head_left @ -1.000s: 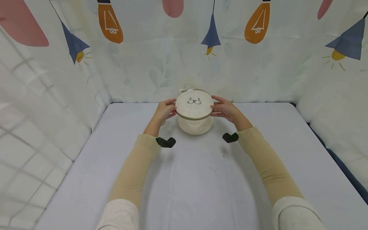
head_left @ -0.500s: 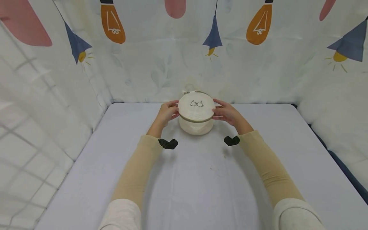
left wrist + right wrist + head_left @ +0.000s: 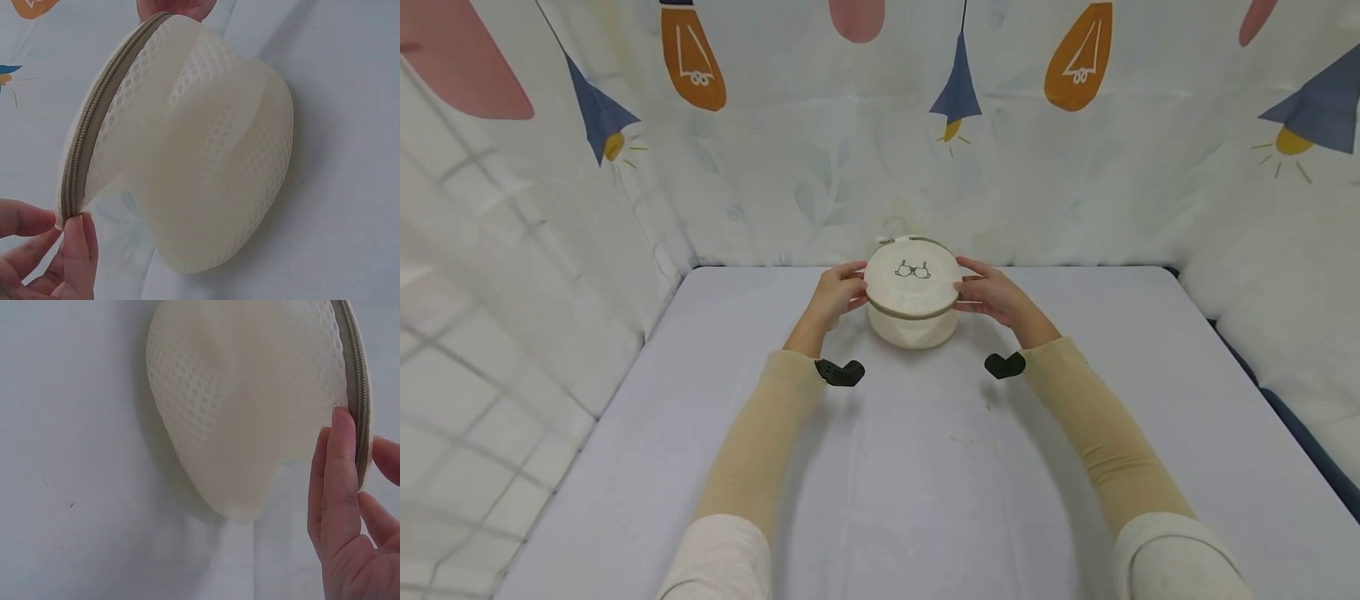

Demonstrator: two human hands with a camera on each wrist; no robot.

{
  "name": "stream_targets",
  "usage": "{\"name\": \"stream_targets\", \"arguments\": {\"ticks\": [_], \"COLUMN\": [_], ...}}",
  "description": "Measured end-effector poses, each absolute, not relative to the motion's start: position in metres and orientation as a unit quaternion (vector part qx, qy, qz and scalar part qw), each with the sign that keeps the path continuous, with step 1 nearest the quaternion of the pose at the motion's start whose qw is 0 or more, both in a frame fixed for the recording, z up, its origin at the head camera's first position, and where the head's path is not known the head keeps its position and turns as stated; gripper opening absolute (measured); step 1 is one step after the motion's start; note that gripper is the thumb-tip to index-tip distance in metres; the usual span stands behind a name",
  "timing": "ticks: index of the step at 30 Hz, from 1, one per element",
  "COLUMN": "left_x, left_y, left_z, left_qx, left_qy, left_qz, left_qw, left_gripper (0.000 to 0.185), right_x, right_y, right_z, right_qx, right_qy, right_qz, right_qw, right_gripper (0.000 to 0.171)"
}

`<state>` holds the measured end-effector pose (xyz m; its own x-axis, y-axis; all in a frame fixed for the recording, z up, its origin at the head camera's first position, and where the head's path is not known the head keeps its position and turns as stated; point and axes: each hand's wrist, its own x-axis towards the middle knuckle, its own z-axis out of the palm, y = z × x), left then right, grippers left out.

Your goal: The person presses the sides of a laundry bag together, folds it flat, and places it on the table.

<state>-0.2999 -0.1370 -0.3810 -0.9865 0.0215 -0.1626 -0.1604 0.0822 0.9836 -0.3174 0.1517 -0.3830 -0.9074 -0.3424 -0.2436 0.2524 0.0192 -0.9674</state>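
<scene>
I see a round cream mesh wash bag (image 3: pixel 912 292) between my fingers, resting on the pale desk (image 3: pixel 925 467); its grey zipper (image 3: pixel 87 134) rings the domed lid. My left hand (image 3: pixel 832 297) and right hand (image 3: pixel 996 298) pinch the zippered rim on opposite sides.

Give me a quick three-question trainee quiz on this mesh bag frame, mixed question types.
1. True or false: the left hand and right hand hold opposite sides of the mesh laundry bag.
2. What runs around the bag's rim? A) drawstring B) zipper C) buttons
3. What does the bag's bottom rest on?

Key: 1. True. 2. B. 3. The pale table cover.
</scene>
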Motion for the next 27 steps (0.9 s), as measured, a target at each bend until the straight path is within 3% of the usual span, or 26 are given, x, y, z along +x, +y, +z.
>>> {"name": "stream_targets", "arguments": {"ticks": [27], "left_x": [-0.304], "left_y": [-0.132], "left_z": [-0.395], "left_qx": [-0.073], "left_qy": [0.719], "left_qz": [0.686], "left_qw": [0.08], "left_gripper": [0.054], "right_x": [-0.322], "right_y": [0.15], "right_z": [-0.395], "right_qx": [0.012], "right_qy": [0.673], "right_qz": [-0.707], "right_qw": [0.218], "right_gripper": [0.069]}}
